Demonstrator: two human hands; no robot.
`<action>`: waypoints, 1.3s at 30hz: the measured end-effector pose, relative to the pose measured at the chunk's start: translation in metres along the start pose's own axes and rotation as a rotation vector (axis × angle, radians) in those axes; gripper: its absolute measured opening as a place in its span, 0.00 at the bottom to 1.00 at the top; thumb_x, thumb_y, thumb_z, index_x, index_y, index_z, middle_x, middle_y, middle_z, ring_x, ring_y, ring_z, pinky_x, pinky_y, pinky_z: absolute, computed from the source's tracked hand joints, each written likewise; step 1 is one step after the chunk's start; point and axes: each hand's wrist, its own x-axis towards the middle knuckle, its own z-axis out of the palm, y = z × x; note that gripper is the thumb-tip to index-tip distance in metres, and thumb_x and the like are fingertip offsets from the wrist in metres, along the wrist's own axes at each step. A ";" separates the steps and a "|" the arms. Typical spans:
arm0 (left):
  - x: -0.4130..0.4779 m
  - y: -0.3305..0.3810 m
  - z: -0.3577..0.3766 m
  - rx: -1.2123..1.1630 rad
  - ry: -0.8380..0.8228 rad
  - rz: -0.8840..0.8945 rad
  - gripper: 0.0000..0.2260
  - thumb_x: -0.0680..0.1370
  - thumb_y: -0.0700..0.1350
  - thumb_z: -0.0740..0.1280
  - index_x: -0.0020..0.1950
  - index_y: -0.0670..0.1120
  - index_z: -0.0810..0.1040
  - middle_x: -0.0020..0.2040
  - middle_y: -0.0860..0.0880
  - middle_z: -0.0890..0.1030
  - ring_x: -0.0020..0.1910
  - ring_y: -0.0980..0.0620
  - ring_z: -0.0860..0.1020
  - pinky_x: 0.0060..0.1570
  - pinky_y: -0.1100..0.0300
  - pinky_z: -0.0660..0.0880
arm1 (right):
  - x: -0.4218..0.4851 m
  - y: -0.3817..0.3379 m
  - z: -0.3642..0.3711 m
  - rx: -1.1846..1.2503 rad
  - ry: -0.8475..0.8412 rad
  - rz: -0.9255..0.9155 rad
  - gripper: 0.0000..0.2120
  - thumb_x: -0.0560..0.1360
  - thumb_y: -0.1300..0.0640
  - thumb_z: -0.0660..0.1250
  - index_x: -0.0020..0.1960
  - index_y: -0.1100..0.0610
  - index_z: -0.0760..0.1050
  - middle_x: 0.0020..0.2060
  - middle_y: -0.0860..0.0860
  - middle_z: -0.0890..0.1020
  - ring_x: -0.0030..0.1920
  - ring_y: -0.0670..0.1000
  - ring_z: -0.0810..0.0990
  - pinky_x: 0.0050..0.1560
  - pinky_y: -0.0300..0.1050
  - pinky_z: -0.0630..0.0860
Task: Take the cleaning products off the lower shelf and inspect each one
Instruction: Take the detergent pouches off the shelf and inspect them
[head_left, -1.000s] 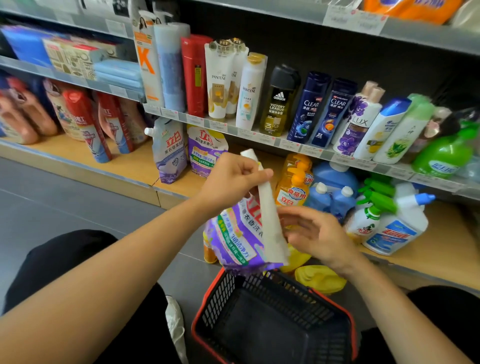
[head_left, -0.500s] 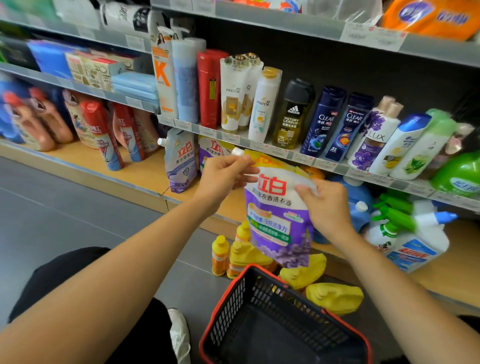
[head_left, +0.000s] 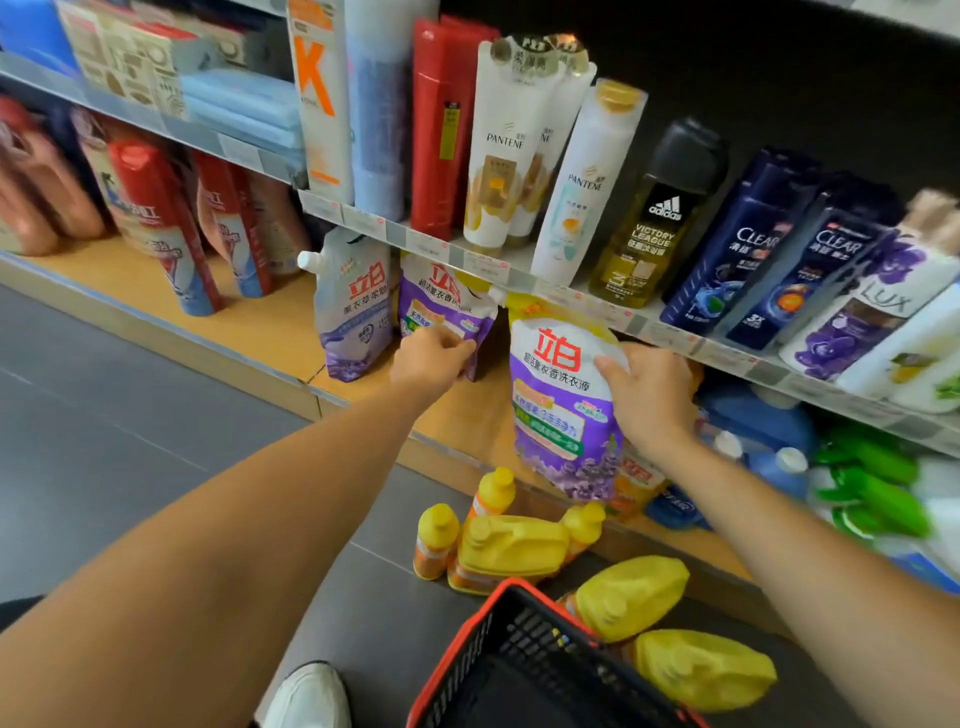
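Right grip (head_left: 644, 395) clasps purple pouch (head_left: 556, 415), long axis near upright, spout above grip; left grip (head_left: 431, 358) grasps shelf pouch (head_left: 441, 306).

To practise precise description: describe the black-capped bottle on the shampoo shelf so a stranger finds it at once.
Look along the grey shelf of shampoos. Right of the white Pantene bottles, left of the navy Clear bottles, stands the adidas bottle: alone olive-gold with a black cap.

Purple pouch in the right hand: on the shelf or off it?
Off: the right hand holds the purple pouch aloft, in front of the shelf.
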 end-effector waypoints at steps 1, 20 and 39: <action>0.009 -0.002 0.005 0.012 0.024 0.007 0.10 0.77 0.57 0.69 0.45 0.52 0.83 0.42 0.50 0.84 0.46 0.47 0.82 0.43 0.56 0.75 | -0.003 0.004 0.015 -0.010 0.043 -0.004 0.11 0.79 0.52 0.67 0.39 0.52 0.77 0.31 0.50 0.81 0.28 0.40 0.70 0.29 0.32 0.60; 0.091 -0.038 0.075 0.358 0.197 0.073 0.32 0.79 0.56 0.68 0.76 0.44 0.60 0.78 0.40 0.63 0.69 0.32 0.72 0.59 0.37 0.73 | -0.046 0.055 0.099 0.202 -0.041 0.429 0.18 0.74 0.51 0.76 0.60 0.58 0.79 0.51 0.51 0.85 0.39 0.43 0.81 0.27 0.30 0.73; 0.036 -0.075 -0.041 0.012 -0.125 0.238 0.23 0.73 0.51 0.64 0.68 0.50 0.78 0.58 0.48 0.84 0.55 0.50 0.82 0.55 0.46 0.81 | -0.026 0.052 0.173 0.691 -0.149 0.527 0.22 0.73 0.59 0.77 0.64 0.55 0.74 0.52 0.46 0.82 0.46 0.37 0.82 0.33 0.27 0.75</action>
